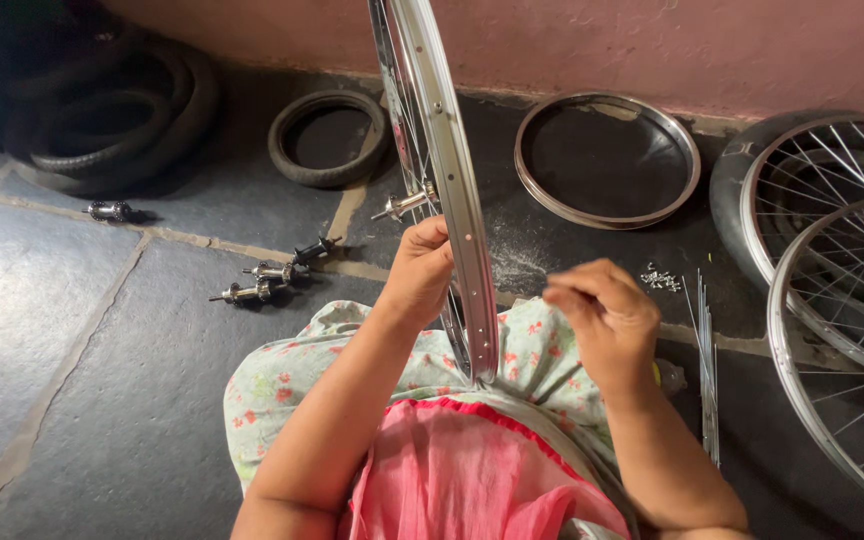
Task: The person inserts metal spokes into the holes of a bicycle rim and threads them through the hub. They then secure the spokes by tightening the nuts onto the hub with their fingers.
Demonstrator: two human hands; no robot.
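A shiny metal bicycle wheel rim (449,170) stands upright on my lap, edge toward me, with thin spokes and a hub axle (399,206) showing on its left side. My left hand (420,270) grips the rim from the left, fingers curled around it near the spokes. To the right of the rim, apart from it, my right hand (602,315) hovers with fingertips pinched together; whether something small sits between them is too small to tell. My lap is covered by floral cloth (292,385) and a pink garment (452,470).
On the dark stone floor lie three wheel hubs (272,275), another hub (110,211), a small tyre (328,137), stacked tyres (102,110), bare rims (607,158), a bundle of spokes (704,360), a pile of nipples (660,279) and spoked wheels (842,300) at right. A pink wall runs behind.
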